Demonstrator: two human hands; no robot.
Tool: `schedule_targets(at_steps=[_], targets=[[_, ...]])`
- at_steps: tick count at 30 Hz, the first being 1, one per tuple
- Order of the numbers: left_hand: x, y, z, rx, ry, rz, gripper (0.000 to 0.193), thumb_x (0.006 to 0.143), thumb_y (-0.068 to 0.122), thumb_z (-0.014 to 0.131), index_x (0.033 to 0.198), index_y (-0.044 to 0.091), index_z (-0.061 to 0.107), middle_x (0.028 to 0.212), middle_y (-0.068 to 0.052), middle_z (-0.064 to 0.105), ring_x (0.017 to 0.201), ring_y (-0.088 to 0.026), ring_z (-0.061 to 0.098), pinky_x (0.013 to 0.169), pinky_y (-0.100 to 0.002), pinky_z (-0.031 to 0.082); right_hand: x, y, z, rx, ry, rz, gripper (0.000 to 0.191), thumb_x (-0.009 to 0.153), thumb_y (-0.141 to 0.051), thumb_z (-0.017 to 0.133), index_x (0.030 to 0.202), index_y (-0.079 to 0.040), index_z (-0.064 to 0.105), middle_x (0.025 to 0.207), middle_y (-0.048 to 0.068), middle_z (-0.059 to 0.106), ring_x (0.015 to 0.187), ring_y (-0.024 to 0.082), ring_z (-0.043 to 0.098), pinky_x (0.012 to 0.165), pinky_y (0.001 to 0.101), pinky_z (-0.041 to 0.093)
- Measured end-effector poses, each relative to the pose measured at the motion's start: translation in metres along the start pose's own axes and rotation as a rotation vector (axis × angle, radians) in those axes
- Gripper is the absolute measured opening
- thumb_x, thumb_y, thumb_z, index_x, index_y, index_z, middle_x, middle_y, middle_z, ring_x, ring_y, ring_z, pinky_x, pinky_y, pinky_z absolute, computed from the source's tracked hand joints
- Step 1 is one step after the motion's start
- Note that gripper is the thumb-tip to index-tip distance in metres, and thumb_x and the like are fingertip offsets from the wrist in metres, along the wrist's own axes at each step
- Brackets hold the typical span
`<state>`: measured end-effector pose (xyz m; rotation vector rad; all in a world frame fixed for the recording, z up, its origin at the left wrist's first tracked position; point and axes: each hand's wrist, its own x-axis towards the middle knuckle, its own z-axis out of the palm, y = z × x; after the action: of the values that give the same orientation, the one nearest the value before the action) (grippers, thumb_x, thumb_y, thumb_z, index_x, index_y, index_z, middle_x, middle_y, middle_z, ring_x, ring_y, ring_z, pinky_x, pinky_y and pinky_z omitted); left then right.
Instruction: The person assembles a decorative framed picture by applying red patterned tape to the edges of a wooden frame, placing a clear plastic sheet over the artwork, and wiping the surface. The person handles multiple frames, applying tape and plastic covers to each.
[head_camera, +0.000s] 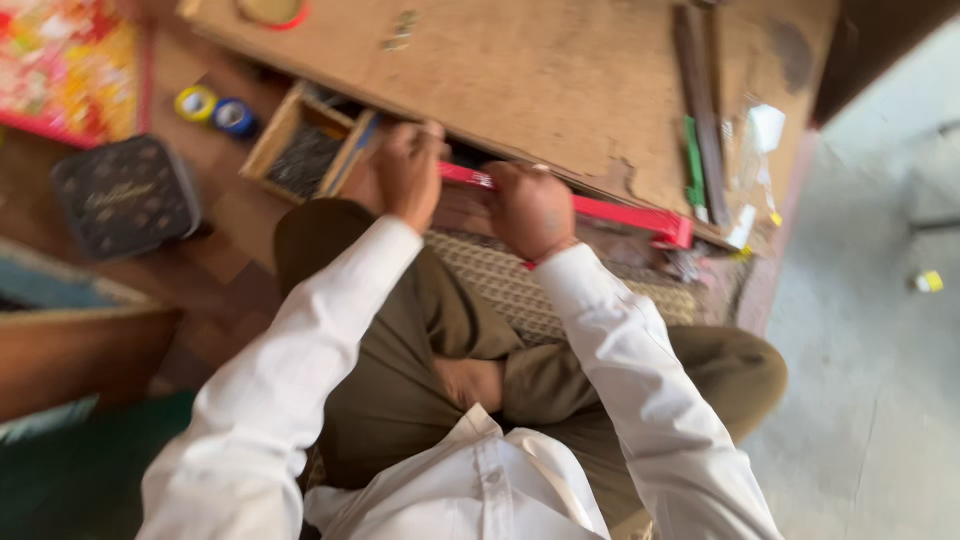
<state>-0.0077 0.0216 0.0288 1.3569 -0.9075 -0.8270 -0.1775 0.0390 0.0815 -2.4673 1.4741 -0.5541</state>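
Note:
I sit cross-legged on the floor in a white shirt and olive trousers. My left hand (408, 170) and my right hand (530, 208) both grip a long red bar (625, 214) that runs along the near edge of a low wooden board (520, 70). The left hand covers the bar's left end; the right hand closes over it further along. The bar's right end pokes out past the right hand. The picture is blurred.
A small wooden box (305, 150) of dark bits sits left of my hands. Yellow and blue tape rolls (215, 108) lie beyond it, next to a dark padded case (125, 195). Dark strips and a green pen (695, 165) rest on the board's right side. A woven mat (520, 285) lies under my legs.

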Motion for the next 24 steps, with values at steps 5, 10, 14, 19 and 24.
schedule_targets(at_steps=[5, 10, 14, 19, 24], targets=[[-0.051, 0.02, -0.007, 0.845, -0.277, 0.887, 0.044, 0.099, 0.004, 0.058, 0.142, -0.003, 0.055, 0.139, -0.019, 0.064, 0.13, -0.035, 0.063, 0.118, -0.055, 0.037, -0.011, 0.012, -0.015, -0.014, 0.118, -0.194, 0.077, 0.073, -0.018, 0.085, 0.138, 0.008, 0.053, 0.137, 0.026, 0.061, 0.131, 0.041, 0.055, 0.111, 0.0489, 0.044], [-0.06, 0.003, 0.035, 0.84, -0.558, 1.097, 0.054, 0.099, -0.006, 0.055, 0.153, 0.0, 0.049, 0.153, -0.019, 0.056, 0.145, -0.032, 0.052, 0.128, -0.047, 0.031, -0.076, 0.075, -0.043, 0.101, 0.5, 0.004, 0.075, 0.086, -0.023, 0.088, 0.144, 0.004, 0.05, 0.143, 0.023, 0.06, 0.137, 0.037, 0.054, 0.117, 0.0496, 0.042], [-0.084, 0.004, 0.091, 0.665, -0.681, 1.16, 0.048, 0.102, -0.002, 0.054, 0.15, -0.001, 0.051, 0.151, -0.021, 0.056, 0.141, -0.033, 0.054, 0.125, -0.046, 0.034, -0.12, 0.13, -0.041, 0.88, 0.928, 0.525, 0.042, 0.1, -0.021, 0.076, 0.133, 0.001, 0.063, 0.119, 0.014, 0.071, 0.096, 0.021, 0.07, 0.08, 0.036, 0.06], [-0.105, 0.025, 0.133, 0.585, -0.655, 1.118, 0.042, 0.094, 0.004, 0.06, 0.136, -0.002, 0.061, 0.14, -0.02, 0.065, 0.132, -0.033, 0.062, 0.117, -0.046, 0.043, -0.131, 0.15, -0.019, 1.434, 0.84, 1.015, 0.029, 0.096, -0.035, 0.066, 0.109, -0.009, 0.066, 0.092, 0.008, 0.073, 0.077, 0.018, 0.073, 0.066, 0.0302, 0.063], [-0.103, 0.039, 0.147, 0.537, -0.664, 0.923, 0.034, 0.096, 0.018, 0.07, 0.124, -0.002, 0.068, 0.123, -0.019, 0.074, 0.108, -0.031, 0.072, 0.096, -0.045, 0.055, -0.121, 0.144, -0.007, 1.677, 0.798, 0.884, 0.03, 0.099, -0.036, 0.067, 0.108, -0.008, 0.067, 0.093, 0.004, 0.072, 0.079, 0.015, 0.07, 0.069, 0.032, 0.06]])
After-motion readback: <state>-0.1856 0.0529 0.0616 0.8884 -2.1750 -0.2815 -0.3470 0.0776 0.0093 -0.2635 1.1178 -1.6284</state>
